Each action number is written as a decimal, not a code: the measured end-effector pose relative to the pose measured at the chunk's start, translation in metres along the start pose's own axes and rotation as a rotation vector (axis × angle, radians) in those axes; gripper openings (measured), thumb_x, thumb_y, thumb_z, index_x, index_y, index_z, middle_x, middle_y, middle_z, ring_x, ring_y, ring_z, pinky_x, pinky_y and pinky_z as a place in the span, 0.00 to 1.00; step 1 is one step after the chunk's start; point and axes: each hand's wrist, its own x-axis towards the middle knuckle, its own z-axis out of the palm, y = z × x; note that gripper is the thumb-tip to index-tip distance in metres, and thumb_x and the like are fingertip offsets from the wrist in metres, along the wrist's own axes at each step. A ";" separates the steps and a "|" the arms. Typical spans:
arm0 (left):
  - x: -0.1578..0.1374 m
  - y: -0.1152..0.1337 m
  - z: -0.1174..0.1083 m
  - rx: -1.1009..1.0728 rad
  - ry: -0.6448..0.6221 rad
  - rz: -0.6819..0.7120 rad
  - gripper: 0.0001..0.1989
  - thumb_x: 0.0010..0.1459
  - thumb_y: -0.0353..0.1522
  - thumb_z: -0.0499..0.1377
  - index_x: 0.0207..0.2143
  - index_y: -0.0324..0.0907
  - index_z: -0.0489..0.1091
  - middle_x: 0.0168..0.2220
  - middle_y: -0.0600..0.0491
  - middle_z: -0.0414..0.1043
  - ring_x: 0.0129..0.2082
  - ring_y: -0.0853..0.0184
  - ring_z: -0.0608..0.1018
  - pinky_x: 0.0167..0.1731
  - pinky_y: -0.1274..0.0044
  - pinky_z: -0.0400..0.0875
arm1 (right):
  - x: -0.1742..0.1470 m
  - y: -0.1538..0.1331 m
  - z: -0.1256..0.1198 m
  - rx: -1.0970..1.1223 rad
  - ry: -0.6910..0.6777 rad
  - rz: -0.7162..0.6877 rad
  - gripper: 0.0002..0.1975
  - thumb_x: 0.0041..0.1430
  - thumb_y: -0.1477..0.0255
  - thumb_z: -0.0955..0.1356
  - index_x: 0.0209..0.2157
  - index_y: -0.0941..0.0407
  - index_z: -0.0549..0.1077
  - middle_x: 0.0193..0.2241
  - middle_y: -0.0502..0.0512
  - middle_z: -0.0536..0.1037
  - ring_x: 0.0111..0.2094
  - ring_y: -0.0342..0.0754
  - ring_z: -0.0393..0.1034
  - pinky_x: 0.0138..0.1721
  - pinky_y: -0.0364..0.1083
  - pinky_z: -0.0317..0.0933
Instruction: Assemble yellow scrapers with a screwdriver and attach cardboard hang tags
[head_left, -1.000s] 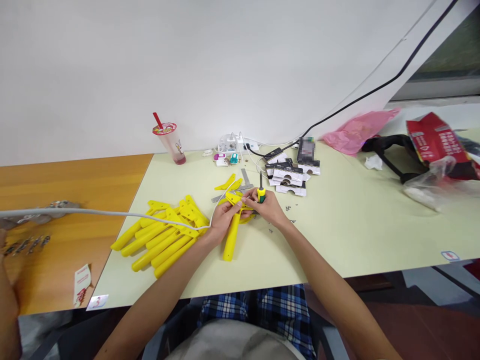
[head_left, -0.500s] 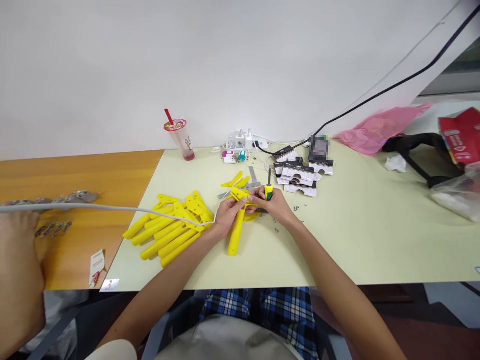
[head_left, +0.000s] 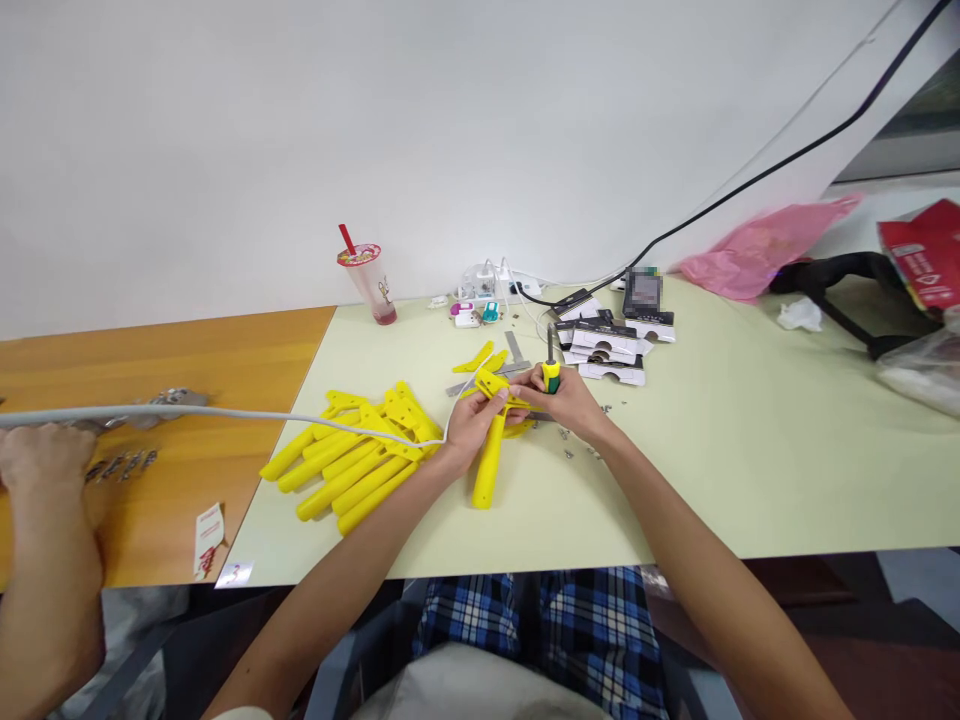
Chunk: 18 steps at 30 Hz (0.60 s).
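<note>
My left hand [head_left: 471,425] is closed around the head end of a yellow plastic handle [head_left: 488,470], whose round grip slants down toward me. My right hand [head_left: 576,402] holds a screwdriver [head_left: 551,377] with a yellow and green handle, its shaft pointing up. The thumb and fingers of that hand also touch the head of the yellow handle, where the two hands meet. What lies between the fingertips is hidden. Loose yellow flat pieces [head_left: 475,357] and a metal square [head_left: 516,350] lie just beyond my hands. Small screws [head_left: 568,454] are scattered beside my right wrist.
Several yellow handles [head_left: 352,470] are piled left of my arm. A white cable [head_left: 300,416] crosses above them. Behind stand a drink cup [head_left: 371,285], a power strip [head_left: 480,285] and black-and-white packets [head_left: 604,345]. A co-worker's arm [head_left: 52,530] rests at far left.
The view has shifted slightly, so the scene sits a little further right. My hands keep the same hold on the yellow handle and screwdriver, with no clear movement between them.
</note>
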 end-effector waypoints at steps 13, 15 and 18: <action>0.000 -0.005 -0.001 0.036 -0.002 0.038 0.19 0.56 0.43 0.75 0.41 0.37 0.80 0.36 0.48 0.85 0.36 0.59 0.88 0.43 0.70 0.85 | 0.005 0.007 -0.001 -0.033 0.024 -0.086 0.31 0.48 0.52 0.81 0.23 0.51 0.58 0.34 0.56 0.83 0.39 0.54 0.76 0.45 0.53 0.70; 0.000 -0.006 -0.001 0.038 -0.004 0.048 0.19 0.57 0.42 0.75 0.41 0.37 0.81 0.36 0.47 0.85 0.36 0.59 0.88 0.43 0.70 0.85 | 0.004 0.007 -0.002 -0.057 0.024 -0.102 0.30 0.49 0.54 0.80 0.23 0.51 0.58 0.34 0.57 0.83 0.38 0.53 0.76 0.44 0.53 0.70; 0.001 -0.006 -0.002 0.026 -0.005 0.058 0.19 0.57 0.42 0.76 0.41 0.36 0.81 0.37 0.46 0.85 0.36 0.59 0.88 0.44 0.70 0.85 | 0.003 0.006 -0.002 -0.078 0.027 -0.110 0.29 0.49 0.56 0.80 0.23 0.51 0.58 0.35 0.57 0.84 0.38 0.53 0.76 0.44 0.52 0.70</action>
